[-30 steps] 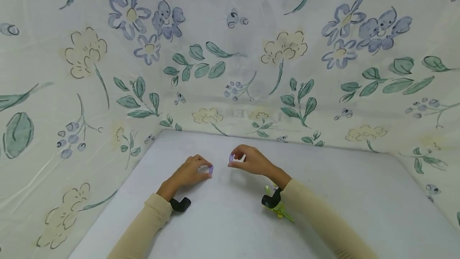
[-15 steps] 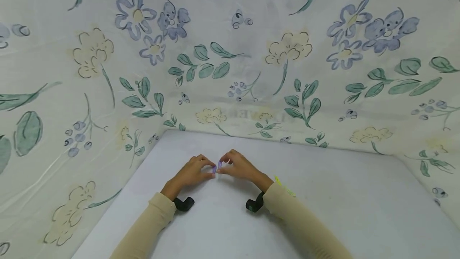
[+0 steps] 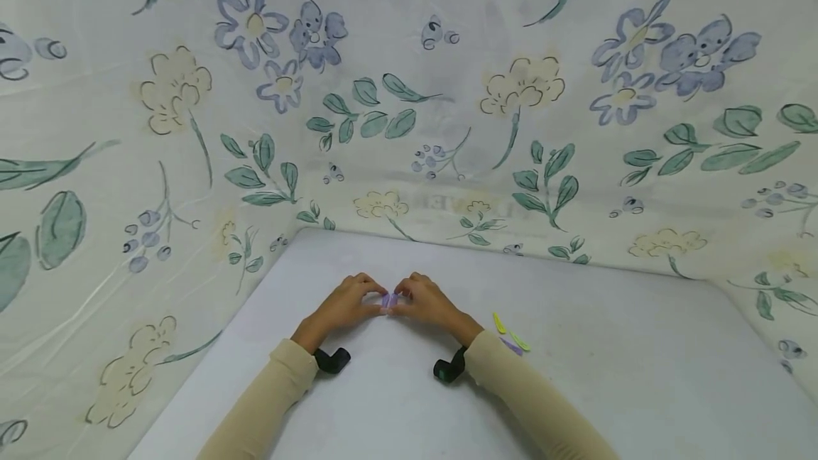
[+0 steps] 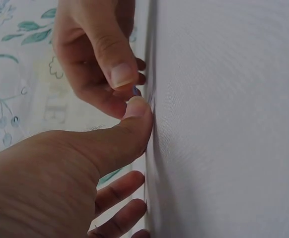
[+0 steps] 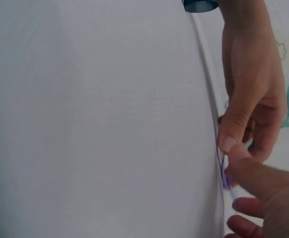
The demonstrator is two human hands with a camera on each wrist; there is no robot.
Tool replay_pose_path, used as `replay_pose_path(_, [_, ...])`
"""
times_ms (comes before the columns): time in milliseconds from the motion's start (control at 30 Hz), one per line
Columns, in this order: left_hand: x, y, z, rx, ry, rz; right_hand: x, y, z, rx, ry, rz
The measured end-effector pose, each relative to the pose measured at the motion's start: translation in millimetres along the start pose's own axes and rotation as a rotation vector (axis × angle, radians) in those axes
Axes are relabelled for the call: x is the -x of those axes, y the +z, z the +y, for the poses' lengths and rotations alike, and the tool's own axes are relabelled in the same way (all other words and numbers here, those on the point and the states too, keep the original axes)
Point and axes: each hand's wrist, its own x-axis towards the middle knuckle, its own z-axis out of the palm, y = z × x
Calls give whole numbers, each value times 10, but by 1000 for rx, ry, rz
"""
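Directly beyond both hands (image 3: 346, 306) (image 3: 427, 302), tabletop (image 3: 626, 368) meets floral sheeting (image 3: 447, 119).

White tabletop (image 3: 396, 396), slim yellow piece (image 3: 499, 324), yellow-green piece (image 3: 520, 341) near it, purple piece (image 3: 512, 347) alongside

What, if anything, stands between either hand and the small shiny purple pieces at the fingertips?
Nothing visible: the left hand and right hand pinch the purple pieces directly. The slim yellow strips and slim purple strip lie aside, near the right beige sleeve.
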Motion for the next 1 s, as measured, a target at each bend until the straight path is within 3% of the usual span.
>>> replay_pose_path(233, [-7, -12, 25, 3, -21, 1, -22, 28, -1, 145, -35, 6])
replay_pose_path(533, [-14, -11, 25, 12, -26, -16, -20, -13, -73, 214, -6, -51])
replay_pose_path(1000, [-12, 9, 15, 0, -27, -11, -12, -1, -69, 260, -17, -66])
